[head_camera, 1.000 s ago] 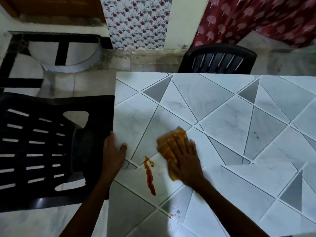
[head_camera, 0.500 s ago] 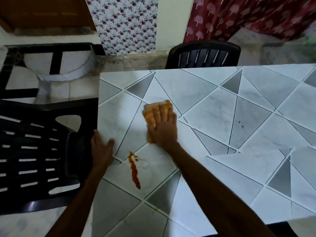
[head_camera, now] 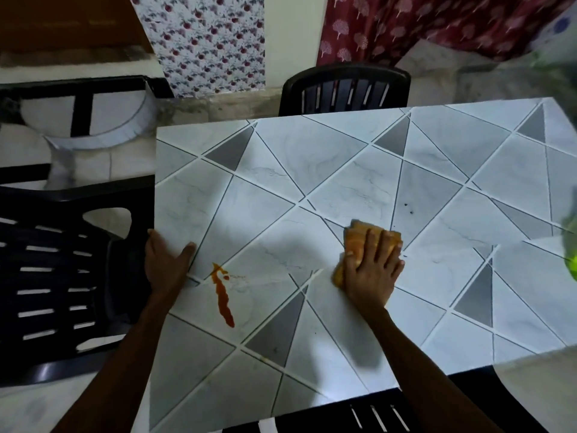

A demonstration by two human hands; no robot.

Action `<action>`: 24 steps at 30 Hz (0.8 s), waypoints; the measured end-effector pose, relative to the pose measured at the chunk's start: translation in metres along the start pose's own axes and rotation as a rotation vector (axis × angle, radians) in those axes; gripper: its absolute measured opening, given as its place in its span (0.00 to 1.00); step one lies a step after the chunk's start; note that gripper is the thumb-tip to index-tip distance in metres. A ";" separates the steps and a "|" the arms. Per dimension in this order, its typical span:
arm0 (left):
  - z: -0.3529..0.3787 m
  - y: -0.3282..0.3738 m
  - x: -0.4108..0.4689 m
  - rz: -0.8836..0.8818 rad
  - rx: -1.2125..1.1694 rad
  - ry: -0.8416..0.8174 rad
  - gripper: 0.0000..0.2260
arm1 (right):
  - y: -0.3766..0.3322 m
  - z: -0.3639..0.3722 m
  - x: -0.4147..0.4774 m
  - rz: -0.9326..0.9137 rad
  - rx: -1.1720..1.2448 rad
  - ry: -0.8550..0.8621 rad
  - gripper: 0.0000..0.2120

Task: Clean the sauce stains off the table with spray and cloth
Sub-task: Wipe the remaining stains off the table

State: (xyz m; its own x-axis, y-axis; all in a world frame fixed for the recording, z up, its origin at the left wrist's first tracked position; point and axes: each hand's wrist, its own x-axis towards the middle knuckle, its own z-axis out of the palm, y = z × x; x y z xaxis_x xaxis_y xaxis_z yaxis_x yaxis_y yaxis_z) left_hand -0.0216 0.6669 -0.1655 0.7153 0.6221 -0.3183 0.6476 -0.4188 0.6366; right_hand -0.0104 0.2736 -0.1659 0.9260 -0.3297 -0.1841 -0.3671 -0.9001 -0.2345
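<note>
A grey-white table (head_camera: 343,170) with a triangle pattern fills the view. A red-orange sauce streak (head_camera: 223,296) runs down its near left part. My right hand (head_camera: 371,270) lies flat with spread fingers on a folded orange cloth (head_camera: 354,242), pressing it to the table well right of the streak. My left hand (head_camera: 165,260) rests palm down on the table's left edge, just left of the streak's top, holding nothing. A blurred green object (head_camera: 573,267) shows at the right frame edge; I cannot tell if it is the spray bottle.
A black plastic chair (head_camera: 56,276) stands against the table's left side, another (head_camera: 343,89) at the far side, and a third (head_camera: 359,417) at the near edge. Two small dark specks (head_camera: 409,207) mark the table's middle.
My right hand has slid the cloth rightward and nearer, away from the sauce streak. The left hand stays on the table's left edge. The view has shifted to show more of the table.
</note>
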 end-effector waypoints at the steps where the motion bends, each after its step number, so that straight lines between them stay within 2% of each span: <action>1: 0.001 -0.001 0.000 0.005 0.012 0.005 0.45 | -0.012 0.001 0.015 0.046 0.006 0.007 0.37; 4: 0.003 -0.004 0.002 0.037 0.052 0.020 0.46 | -0.058 0.002 0.054 0.026 0.009 -0.048 0.39; 8: 0.006 0.002 -0.009 0.126 0.212 0.077 0.43 | -0.105 0.018 0.036 -0.361 -0.051 -0.070 0.36; 10: 0.012 0.008 -0.021 0.261 0.287 0.103 0.42 | -0.094 0.022 0.003 -0.556 -0.040 -0.095 0.33; 12: 0.025 0.021 -0.031 0.376 0.304 0.070 0.40 | -0.059 0.020 -0.029 -0.629 -0.004 -0.108 0.32; 13: 0.032 0.028 -0.035 0.419 0.312 0.037 0.38 | -0.037 0.016 -0.043 -0.610 0.003 -0.103 0.32; 15: 0.047 0.046 -0.043 0.505 0.338 -0.049 0.36 | 0.010 0.008 -0.067 -0.455 -0.020 -0.071 0.33; 18: 0.063 0.062 -0.048 0.619 0.391 -0.130 0.34 | 0.057 -0.006 -0.067 -0.058 0.019 -0.016 0.34; 21: 0.068 0.065 -0.047 0.625 0.441 -0.144 0.36 | 0.048 -0.012 -0.022 0.171 0.058 0.013 0.36; 24: 0.065 0.059 -0.044 0.624 0.455 -0.166 0.35 | 0.003 -0.010 0.039 0.199 0.065 0.000 0.37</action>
State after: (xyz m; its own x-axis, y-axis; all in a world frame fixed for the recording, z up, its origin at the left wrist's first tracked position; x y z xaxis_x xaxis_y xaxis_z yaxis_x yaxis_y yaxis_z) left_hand 0.0020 0.5720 -0.1596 0.9885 0.0914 -0.1203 0.1320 -0.9098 0.3935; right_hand 0.0255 0.2556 -0.1640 0.8345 -0.4993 -0.2330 -0.5479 -0.7970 -0.2543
